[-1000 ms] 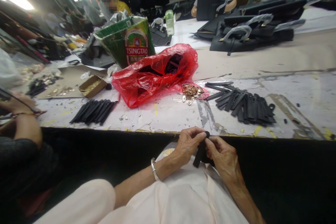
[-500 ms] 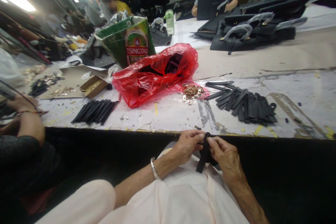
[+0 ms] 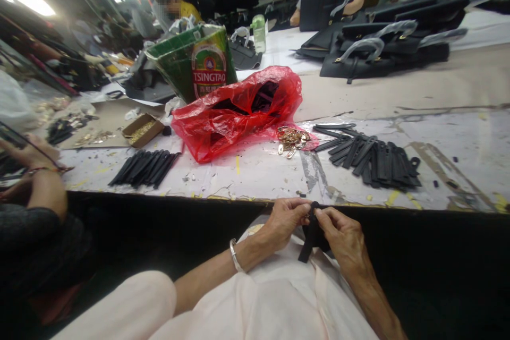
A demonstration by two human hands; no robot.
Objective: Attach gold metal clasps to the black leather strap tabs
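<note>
Over my lap, just below the table's front edge, both hands pinch a black strap. My left hand is closed on its upper left side, with a silver bangle on that wrist. From the right, my right hand grips the same upper end between thumb and fingers. The strap's lower end hangs free, slanting down. What lies right between the fingertips is too small to make out. Beyond my hands, flat gold metal pieces lie heaped on the table, beside a pile of black straps.
A red plastic bag lies mid-table before a green Tsingtao carton. More black straps and a small box of gold bits are at left. Black handbags stack at back right. A co-worker's arm is at far left.
My hands and the strap have hardly moved. The co-worker's hand at far left has shifted slightly. The whole view has drifted by a few pixels.
</note>
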